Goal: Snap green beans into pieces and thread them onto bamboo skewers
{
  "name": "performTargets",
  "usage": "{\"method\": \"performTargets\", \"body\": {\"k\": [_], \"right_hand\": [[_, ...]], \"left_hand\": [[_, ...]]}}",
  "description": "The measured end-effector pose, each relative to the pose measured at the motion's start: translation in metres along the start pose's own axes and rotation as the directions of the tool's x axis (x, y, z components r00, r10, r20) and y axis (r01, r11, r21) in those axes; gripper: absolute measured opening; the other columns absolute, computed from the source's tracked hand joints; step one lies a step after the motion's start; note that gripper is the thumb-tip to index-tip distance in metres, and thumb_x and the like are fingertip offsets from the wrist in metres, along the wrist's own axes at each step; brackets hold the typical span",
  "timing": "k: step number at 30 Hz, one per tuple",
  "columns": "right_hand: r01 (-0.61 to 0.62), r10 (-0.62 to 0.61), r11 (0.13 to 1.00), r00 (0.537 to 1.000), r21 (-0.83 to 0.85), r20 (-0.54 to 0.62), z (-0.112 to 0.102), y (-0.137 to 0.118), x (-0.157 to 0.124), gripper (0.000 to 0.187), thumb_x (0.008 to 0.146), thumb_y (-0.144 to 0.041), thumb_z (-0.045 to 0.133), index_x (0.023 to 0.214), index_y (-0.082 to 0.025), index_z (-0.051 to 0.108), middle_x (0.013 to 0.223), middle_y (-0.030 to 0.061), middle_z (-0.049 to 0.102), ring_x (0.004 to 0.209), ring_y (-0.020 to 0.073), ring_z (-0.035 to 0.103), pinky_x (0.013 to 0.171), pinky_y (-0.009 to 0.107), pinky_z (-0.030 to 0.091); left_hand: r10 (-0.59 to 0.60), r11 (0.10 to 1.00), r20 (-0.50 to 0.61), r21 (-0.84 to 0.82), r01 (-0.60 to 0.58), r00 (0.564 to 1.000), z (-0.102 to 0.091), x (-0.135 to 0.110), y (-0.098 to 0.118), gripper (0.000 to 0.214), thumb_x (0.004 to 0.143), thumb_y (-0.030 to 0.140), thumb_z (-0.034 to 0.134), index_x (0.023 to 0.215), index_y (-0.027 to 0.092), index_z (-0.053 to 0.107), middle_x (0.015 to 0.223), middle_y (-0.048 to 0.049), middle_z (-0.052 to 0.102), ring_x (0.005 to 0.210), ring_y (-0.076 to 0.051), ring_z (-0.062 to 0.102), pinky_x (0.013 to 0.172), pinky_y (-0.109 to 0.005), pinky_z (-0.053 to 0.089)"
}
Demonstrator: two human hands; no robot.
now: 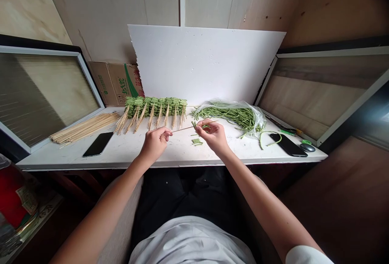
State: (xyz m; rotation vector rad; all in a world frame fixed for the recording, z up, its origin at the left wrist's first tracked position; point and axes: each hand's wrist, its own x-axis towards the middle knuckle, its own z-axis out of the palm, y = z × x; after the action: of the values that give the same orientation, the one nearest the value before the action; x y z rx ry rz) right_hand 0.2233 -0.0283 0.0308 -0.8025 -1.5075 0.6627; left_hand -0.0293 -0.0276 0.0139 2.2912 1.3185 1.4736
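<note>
The step in hand seems to be threading cut green pieces onto a thin stick. The left hand (155,141) is closing thumb and curled fingers round the left part of the stick (181,129), leaving no visible gap between them. The stick is running rightward, tilting slightly toward the far side, with its other end showing beyond the right hand (214,136). That hand is bending its thumb and fingers into a small loop and appears to be pinching the held bean pieces (193,124) at the stick; how many it is holding, and which of them the stick is already piercing, I cannot tell.

The next move probably calls for holding the stick steady on the left while the right fingers are lining up and pressing each piece — a light pinch, since the point could slip toward a fingertip.

A few loose cut pieces (197,141) are lying on the white table (121,160), just nearer than the right fingers. Farther off to the left, a row of loaded skewers (156,108) is resting with bare ends pointing near; left of it, plain sticks (85,128) are lying in a heap. Long beans (231,114) are spilling from a clear bag (259,118) on the far right.
</note>
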Motion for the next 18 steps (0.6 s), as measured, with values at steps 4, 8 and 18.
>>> {"method": "performTargets", "body": {"k": [4, 8, 18], "right_hand": [[-0.01, 0.017, 0.997, 0.996, -0.073, 0.09, -0.014, 0.004, 0.007, 0.04, 0.088, -0.056, 0.081, 0.107, -0.022, 0.081, 0.105, 0.0098, 0.079, 0.096, 0.023, 0.074, 0.075, 0.032, 0.059], [0.04, 0.085, 0.925, 0.947, -0.377, 0.309, -0.034, 0.027, 0.013, 0.03, 0.097, -0.046, 0.073, 0.113, -0.021, 0.081, 0.109, 0.0106, 0.081, 0.095, 0.0241, 0.074, 0.079, 0.035, 0.058], [0.112, 0.297, 0.611, 0.885, -0.784, 0.358, -0.034, 0.084, 0.002, 0.007, 0.089, -0.017, 0.081, 0.094, -0.022, 0.083, 0.099, 0.0083, 0.082, 0.102, 0.0288, 0.073, 0.081, 0.032, 0.053]], "left_hand": [[-0.033, 0.999, -0.017, 0.007, 0.033, 0.999, -0.003, 0.004, -0.008, 0.028, 0.098, 0.02, 0.048, 0.087, 0.019, 0.074, 0.069, -0.0017, 0.069, 0.063, -0.016, 0.063, 0.066, -0.027, 0.048], [-0.078, 0.997, -0.017, -0.001, 0.078, 0.997, -0.003, 0.007, -0.018, 0.026, 0.099, 0.024, 0.05, 0.086, 0.019, 0.073, 0.07, -0.0019, 0.07, 0.063, -0.017, 0.063, 0.068, -0.028, 0.049], [-0.119, 0.991, 0.058, -0.058, 0.123, 0.991, 0.003, 0.005, -0.025, 0.021, 0.097, 0.029, 0.057, 0.093, 0.019, 0.075, 0.075, -0.004, 0.075, 0.065, -0.019, 0.067, 0.064, -0.028, 0.05]]}}
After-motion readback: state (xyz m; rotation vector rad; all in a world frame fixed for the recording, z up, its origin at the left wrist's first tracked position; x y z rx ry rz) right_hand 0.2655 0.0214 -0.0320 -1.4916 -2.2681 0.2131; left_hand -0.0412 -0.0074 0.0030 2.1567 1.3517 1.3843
